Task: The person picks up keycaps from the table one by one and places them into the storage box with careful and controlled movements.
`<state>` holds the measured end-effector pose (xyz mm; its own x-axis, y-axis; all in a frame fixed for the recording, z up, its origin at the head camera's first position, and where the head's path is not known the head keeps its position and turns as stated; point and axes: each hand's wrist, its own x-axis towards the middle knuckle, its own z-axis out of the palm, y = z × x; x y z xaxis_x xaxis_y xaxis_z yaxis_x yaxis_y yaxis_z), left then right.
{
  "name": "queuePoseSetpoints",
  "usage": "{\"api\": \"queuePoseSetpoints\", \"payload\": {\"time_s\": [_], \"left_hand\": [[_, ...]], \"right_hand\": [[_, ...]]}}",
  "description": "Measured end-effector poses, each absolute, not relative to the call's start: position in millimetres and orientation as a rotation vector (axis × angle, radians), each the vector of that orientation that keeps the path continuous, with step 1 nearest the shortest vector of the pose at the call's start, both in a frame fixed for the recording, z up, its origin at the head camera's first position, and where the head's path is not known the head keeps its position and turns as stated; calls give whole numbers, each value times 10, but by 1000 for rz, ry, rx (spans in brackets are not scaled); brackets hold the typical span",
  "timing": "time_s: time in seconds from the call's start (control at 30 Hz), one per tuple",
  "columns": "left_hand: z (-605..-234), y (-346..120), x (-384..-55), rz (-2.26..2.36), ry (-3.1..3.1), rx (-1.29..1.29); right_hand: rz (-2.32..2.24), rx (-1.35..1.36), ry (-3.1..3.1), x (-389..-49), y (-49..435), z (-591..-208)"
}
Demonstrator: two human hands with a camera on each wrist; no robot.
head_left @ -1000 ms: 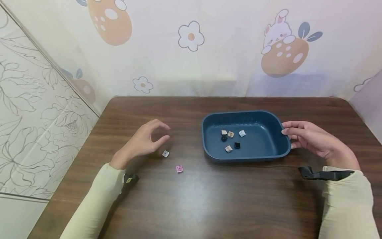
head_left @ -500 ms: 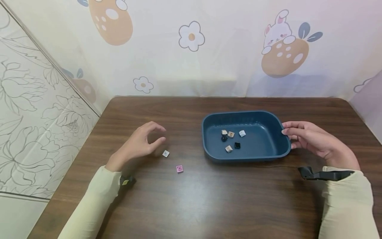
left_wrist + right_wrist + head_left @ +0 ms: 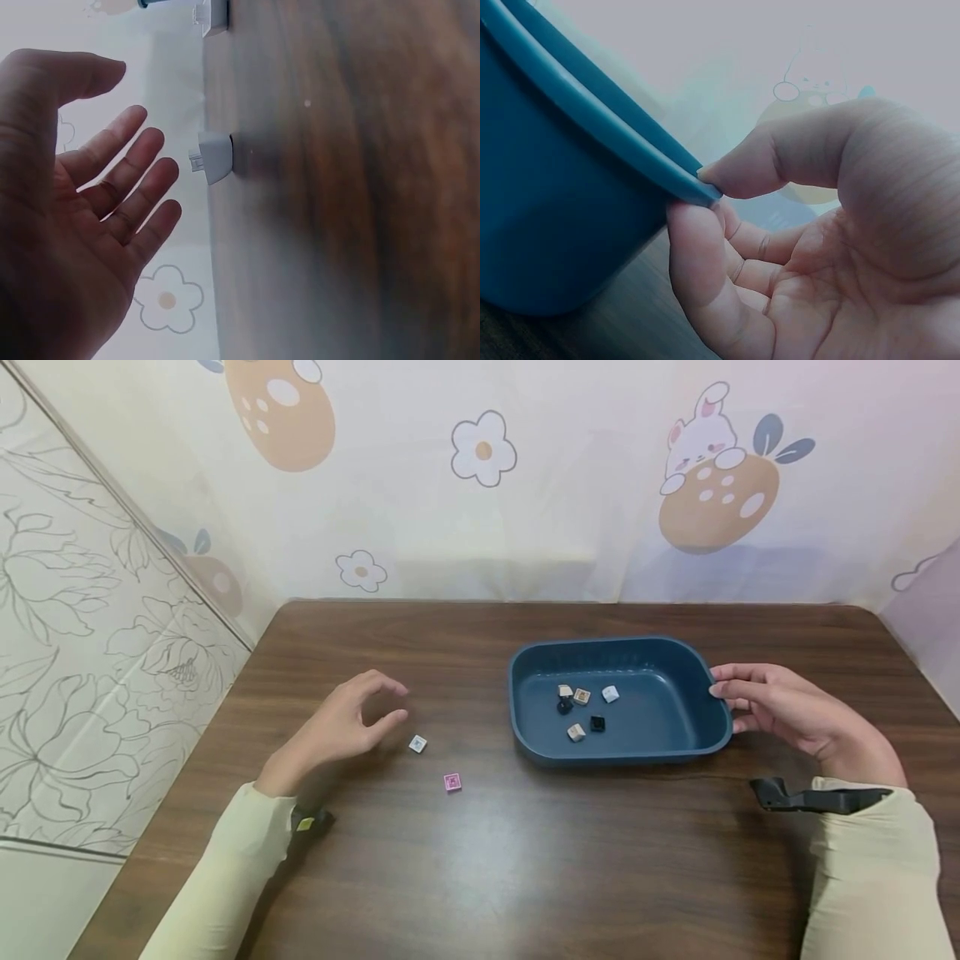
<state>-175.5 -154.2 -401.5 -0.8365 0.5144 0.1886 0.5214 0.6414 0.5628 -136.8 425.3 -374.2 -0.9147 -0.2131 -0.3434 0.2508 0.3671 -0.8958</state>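
Observation:
My left hand [image 3: 337, 718] hovers open over the table, thumb and fingers apart with nothing between them. Just right of its thumb lies a white keycap [image 3: 417, 744], and a pink keycap [image 3: 452, 782] sits nearer the front. In the left wrist view a keycap [image 3: 216, 157] lies upside down, its stem pointing up. At the right, my right hand [image 3: 795, 706] pinches the rim of a dark blue plastic basin [image 3: 622, 756] between thumb and index finger. Several cream, white and black keycaps [image 3: 581, 697] lie scattered on the basin's floor.
The brown wood-grain table [image 3: 480, 877] ends at the back against a wall covering [image 3: 570, 527] with rabbit and flower prints. A panel with line-drawn flowers [image 3: 90, 668] stands along the left side. Black wrist mounts [image 3: 821, 799] sit at both cuffs.
My left hand has drawn back to the left, away from the white keycap. The right hand, the basin and the keycaps have stayed in place.

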Motion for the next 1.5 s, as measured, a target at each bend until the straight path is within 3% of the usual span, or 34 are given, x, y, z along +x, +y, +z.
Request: {"api": "queuePoseSetpoints", "payload": {"time_s": [1.5], "left_hand": [[-4190,-1829,-1685,-800,-2995,-771]], "right_hand": [[-1595,42,2203,-1408,4288,-3769]]}}
